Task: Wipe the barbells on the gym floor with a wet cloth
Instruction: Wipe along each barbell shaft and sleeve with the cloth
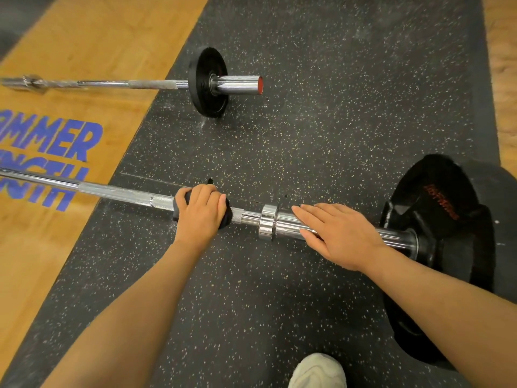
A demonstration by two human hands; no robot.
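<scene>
A chrome barbell (112, 191) lies across the floor in front of me, with a large black plate (447, 219) on its right sleeve. My left hand (200, 210) grips a dark cloth (179, 208) wrapped round the bar's shaft, just left of the collar (268, 222). With straight fingers, my right hand (341, 236) rests flat on the chrome sleeve between the collar and the plate. A second barbell (151, 84) lies farther away, carrying a small black plate (205, 82).
Both barbells span a black speckled rubber mat (321, 121) and a wooden platform (84, 51) with blue lettering at the left. My light shoe (317, 372) stands on the mat at the bottom edge. Wood floor shows at the far right.
</scene>
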